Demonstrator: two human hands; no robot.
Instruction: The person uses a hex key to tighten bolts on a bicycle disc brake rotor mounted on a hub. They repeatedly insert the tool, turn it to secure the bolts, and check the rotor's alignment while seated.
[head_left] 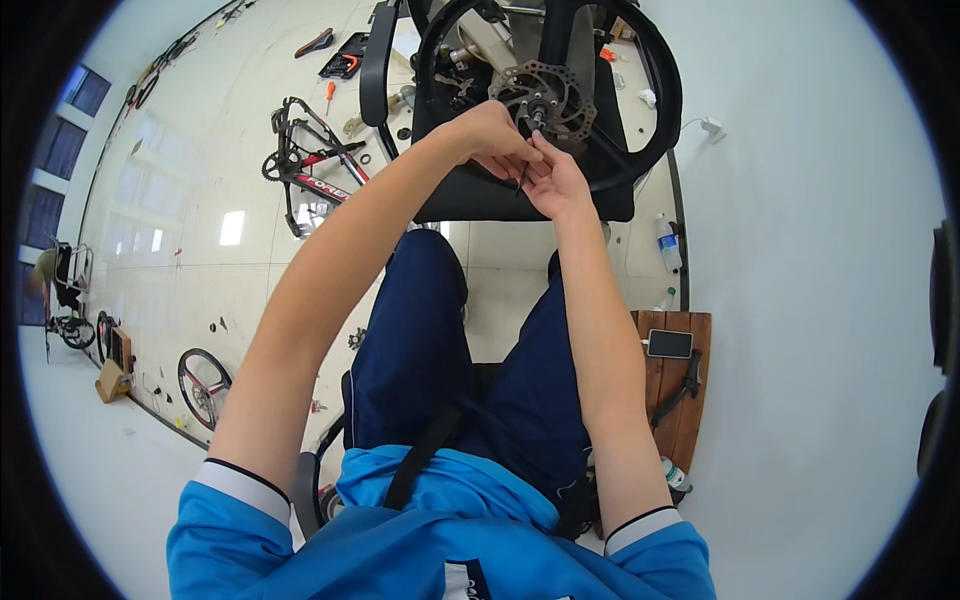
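A black spoked wheel (664,100) rests on a black office chair in front of me, with its metal brake disc (568,95) facing up. From the disc's middle rises the axle end (538,115). Just on the near side of the axle, my left hand (492,137) and my right hand (558,184) meet, fingertips touching. Both are closed in a pinch. A thin dark piece shows below the left fingers, but it is too small to name. What the right fingers hold, if anything, is hidden.
The chair's armrest (377,70) stands left of the wheel. A red and black bike frame (310,165), an orange screwdriver (330,92) and an open tool case (347,58) lie on the floor. To my right, a wooden stool (680,430) bears a phone (669,344). A person works far left.
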